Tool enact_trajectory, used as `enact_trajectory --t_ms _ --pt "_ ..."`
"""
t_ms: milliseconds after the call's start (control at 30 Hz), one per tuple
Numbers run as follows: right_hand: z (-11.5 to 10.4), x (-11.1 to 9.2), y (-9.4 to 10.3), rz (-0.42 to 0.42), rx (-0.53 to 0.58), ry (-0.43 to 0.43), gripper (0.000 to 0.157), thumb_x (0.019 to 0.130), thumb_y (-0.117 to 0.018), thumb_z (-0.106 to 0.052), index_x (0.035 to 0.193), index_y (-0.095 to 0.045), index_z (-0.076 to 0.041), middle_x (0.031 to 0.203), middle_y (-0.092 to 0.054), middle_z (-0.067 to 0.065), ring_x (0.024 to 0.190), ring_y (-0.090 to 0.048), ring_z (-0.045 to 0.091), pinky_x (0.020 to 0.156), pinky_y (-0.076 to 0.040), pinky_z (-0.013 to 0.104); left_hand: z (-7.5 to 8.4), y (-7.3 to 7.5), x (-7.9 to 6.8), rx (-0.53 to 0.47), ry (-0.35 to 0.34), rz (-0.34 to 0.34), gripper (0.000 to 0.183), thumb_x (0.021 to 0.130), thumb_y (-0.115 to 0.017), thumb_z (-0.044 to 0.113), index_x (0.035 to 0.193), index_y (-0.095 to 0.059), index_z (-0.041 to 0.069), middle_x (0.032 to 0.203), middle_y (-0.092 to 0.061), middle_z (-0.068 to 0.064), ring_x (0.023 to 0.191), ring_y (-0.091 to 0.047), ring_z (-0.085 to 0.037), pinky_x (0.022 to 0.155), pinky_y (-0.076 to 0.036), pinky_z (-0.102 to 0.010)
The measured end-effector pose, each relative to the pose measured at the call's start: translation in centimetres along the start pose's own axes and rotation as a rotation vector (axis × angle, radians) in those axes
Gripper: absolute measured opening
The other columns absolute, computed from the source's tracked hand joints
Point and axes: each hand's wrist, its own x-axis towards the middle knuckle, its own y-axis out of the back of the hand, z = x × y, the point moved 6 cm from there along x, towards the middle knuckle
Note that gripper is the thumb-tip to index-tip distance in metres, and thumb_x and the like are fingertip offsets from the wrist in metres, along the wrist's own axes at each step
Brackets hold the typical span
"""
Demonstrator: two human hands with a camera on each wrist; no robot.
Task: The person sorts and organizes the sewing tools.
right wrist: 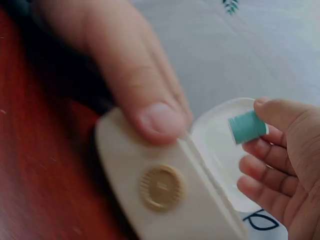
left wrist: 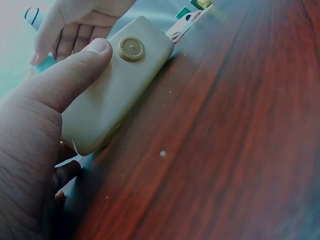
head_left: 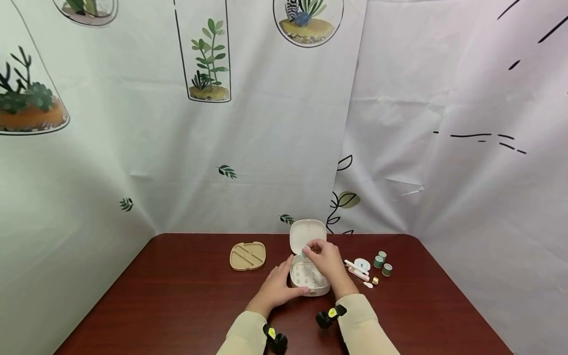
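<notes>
A cream-white sewing box [head_left: 320, 292] stands on the table with its lid [head_left: 307, 230] raised at the back. Small pegs dot its inside floor. My left hand [head_left: 276, 287] grips the box from the left, its thumb on the front wall near a round gold button clasp [right wrist: 161, 188]; its other fingers lie along the far left side. Over the back part of the box, my right hand [head_left: 329, 260] pinches a teal thread spool [right wrist: 248, 127] between thumb and fingers, in front of the raised lid. The spool is mostly hidden in the left wrist view.
A beige divided tray [head_left: 241, 257] lies left of the box. To the right are several green thread spools [head_left: 378, 262], a white round piece [head_left: 362, 264], slim white and pink items [head_left: 357, 271] and a small gold piece [head_left: 375, 280]. A printed white cloth [head_left: 284, 138] hangs behind the table.
</notes>
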Motion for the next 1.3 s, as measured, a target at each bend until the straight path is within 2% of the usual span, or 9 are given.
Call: enact_trajectory --t_ms 333,567,767,1100,1300 --pt "0.6 -0.6 -2.7 -0.026 -0.202 0.016 0.02 0.091 -0.075 -0.032 0.101 -0.077 -0.015 0.096 -0.075 0.0 0.087 -0.069 0.017 0.077 -0.056 0.041 -0.1 0.0 0.1 0.013 -0.03 -0.004 0.107 0.084 -0.072 0.062 0.161 -0.024 0.005 0.16 -0.036 -0.017 0.146 -0.037 -0.033 0.119 -0.022 -0.058" --pt "0.5 -0.9 -3.5 -0.101 -0.282 0.021 0.02 0.091 -0.076 -0.03 0.104 -0.077 -0.015 0.096 -0.075 0.0 0.085 -0.069 0.017 0.074 -0.056 0.041 -0.1 -0.1 0.1 0.01 -0.027 -0.017 0.105 0.086 -0.07 0.061 0.161 -0.022 0.006 0.16 -0.035 -0.016 0.146 -0.036 -0.032 0.12 -0.02 -0.057" --pt "0.5 -1.0 -4.0 -0.142 -0.353 0.036 0.023 0.091 -0.076 -0.031 0.11 -0.077 -0.018 0.105 -0.075 -0.001 0.092 -0.07 0.018 0.077 -0.056 0.042 0.1 0.0 0.1 0.003 -0.021 -0.021 0.104 0.086 -0.07 0.061 0.162 -0.022 0.007 0.161 -0.034 -0.015 0.147 -0.035 -0.032 0.121 -0.019 -0.057" --pt "0.5 -1.0 -4.1 -0.129 -0.419 0.019 0.022 0.093 -0.074 -0.033 0.112 -0.078 -0.022 0.11 -0.075 -0.002 0.095 -0.069 0.021 0.075 -0.054 0.042 0.3 -0.1 0.2 0.009 -0.034 -0.024 0.103 0.087 -0.069 0.06 0.161 -0.022 0.006 0.161 -0.034 -0.015 0.147 -0.035 -0.031 0.121 -0.019 -0.057" --pt "0.3 -1.0 -4.0 -0.151 -0.392 0.034 0.024 0.094 -0.073 -0.033 0.114 -0.077 -0.021 0.11 -0.075 0.0 0.095 -0.069 0.021 0.076 -0.055 0.043 0.0 -0.1 0.3 0.019 -0.038 -0.016 0.104 0.087 -0.069 0.062 0.161 -0.023 0.007 0.161 -0.035 -0.014 0.147 -0.036 -0.031 0.12 -0.02 -0.056"
